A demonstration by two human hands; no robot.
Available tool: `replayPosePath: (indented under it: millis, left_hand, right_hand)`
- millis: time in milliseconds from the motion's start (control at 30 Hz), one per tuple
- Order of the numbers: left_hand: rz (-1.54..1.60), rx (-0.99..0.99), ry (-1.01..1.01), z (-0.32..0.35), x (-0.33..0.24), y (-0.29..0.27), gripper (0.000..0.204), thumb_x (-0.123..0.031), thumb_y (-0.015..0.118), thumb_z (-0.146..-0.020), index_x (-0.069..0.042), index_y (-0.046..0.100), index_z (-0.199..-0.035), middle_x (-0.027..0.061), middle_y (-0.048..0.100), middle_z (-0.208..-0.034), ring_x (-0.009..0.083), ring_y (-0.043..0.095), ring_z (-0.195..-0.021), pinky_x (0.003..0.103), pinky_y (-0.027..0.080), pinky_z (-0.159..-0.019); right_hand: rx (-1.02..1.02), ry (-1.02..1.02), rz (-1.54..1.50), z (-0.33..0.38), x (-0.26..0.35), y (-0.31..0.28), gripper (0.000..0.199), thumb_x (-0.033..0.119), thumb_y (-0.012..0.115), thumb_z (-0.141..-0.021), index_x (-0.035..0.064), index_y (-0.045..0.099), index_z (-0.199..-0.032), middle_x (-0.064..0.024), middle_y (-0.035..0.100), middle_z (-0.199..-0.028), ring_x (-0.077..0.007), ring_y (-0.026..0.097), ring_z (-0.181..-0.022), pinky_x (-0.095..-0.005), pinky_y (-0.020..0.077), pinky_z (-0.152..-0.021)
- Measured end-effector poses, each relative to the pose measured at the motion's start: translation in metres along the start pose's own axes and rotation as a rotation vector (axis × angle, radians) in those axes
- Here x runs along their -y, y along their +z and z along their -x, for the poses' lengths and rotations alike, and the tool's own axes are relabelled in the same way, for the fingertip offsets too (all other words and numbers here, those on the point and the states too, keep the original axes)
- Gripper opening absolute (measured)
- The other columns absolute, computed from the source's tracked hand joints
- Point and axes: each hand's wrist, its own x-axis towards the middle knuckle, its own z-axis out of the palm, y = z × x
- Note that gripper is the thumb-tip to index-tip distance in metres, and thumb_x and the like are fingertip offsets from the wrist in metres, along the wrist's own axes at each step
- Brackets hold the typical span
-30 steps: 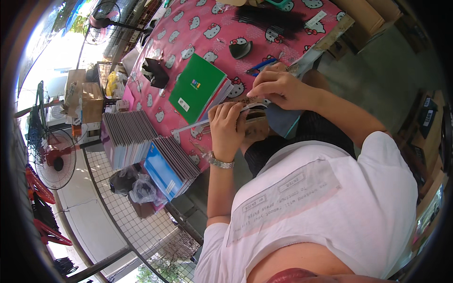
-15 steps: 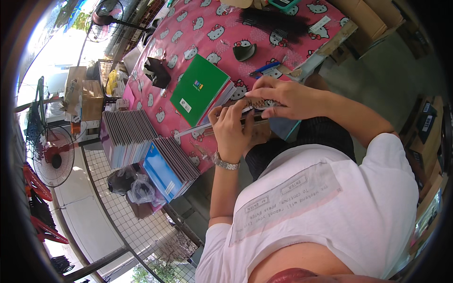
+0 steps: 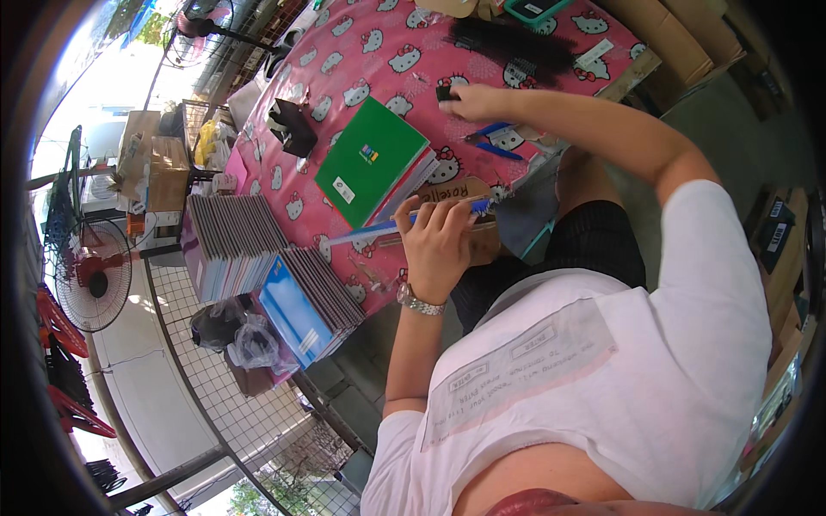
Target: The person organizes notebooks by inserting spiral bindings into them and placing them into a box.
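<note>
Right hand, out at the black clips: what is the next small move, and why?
Probably carry the small black clip pinched in the right hand to the booklet edge that the left hand holds at the table's near side. The right hand's grip looks closed on a clip; the booklet waits.

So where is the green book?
In the head view, the flat green notebook lies on the pink patterned tablecloth, up and to the left of the left hand, beside the small black box.

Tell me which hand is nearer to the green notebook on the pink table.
The left hand. It holds a blue strip just below the green notebook; the right hand pinches a small black clip farther off.
</note>
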Motion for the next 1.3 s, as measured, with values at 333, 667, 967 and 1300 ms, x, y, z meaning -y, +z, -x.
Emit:
replayPosePath:
  millis: [333, 667, 967, 1300]
  left_hand:
    - [-0.015, -0.006, -0.007, 0.018, 0.014, -0.001, 0.022, -0.019, 0.071, -0.078, -0.010, 0.064, -0.097, 0.0026, 0.069, -0.096, 0.0236, 0.063, -0.093, 0.048, 0.033, -0.103]
    - [-0.180, -0.203, -0.187, 0.022, 0.019, 0.005, 0.031, -0.030, 0.081, -0.065, -0.012, 0.066, -0.085, 0.0026, 0.061, -0.086, 0.0246, 0.057, -0.088, 0.047, 0.033, -0.102]
    - [-0.139, -0.152, -0.160, 0.023, 0.025, 0.001, 0.031, -0.037, 0.079, -0.068, -0.016, 0.066, -0.086, 0.0016, 0.060, -0.090, 0.0234, 0.055, -0.090, 0.043, 0.036, -0.088]
    - [-0.068, -0.168, -0.137, 0.023, 0.028, -0.002, 0.031, -0.033, 0.079, -0.069, -0.014, 0.064, -0.087, 0.0014, 0.060, -0.088, 0.0228, 0.056, -0.087, 0.041, 0.036, -0.085]
  right_hand:
    - [-0.176, -0.194, 0.531, -0.031, 0.007, 0.041, 0.055, 0.039, 0.062, -0.089, 0.0090, 0.047, -0.133, -0.0264, 0.055, -0.128, -0.0472, 0.039, -0.133, -0.0552, 0.0381, -0.105]
    - [0.756, -0.559, -0.490, 0.117, 0.078, -0.009, 0.047, 0.011, 0.067, -0.073, 0.0008, 0.066, -0.119, -0.0110, 0.053, -0.127, -0.0231, 0.046, -0.126, -0.0354, 0.0304, -0.111]
    - [1.005, -0.623, -0.627, 0.109, 0.090, -0.016, 0.046, 0.016, 0.075, -0.074, 0.0032, 0.069, -0.118, -0.0111, 0.050, -0.130, -0.0222, 0.047, -0.123, -0.0342, 0.0344, -0.108]
    - [0.952, -0.659, -0.693, 0.104, 0.080, -0.006, 0.050, 0.022, 0.079, -0.072, 0.0037, 0.070, -0.117, -0.0109, 0.054, -0.126, -0.0225, 0.050, -0.119, -0.0336, 0.0369, -0.104]
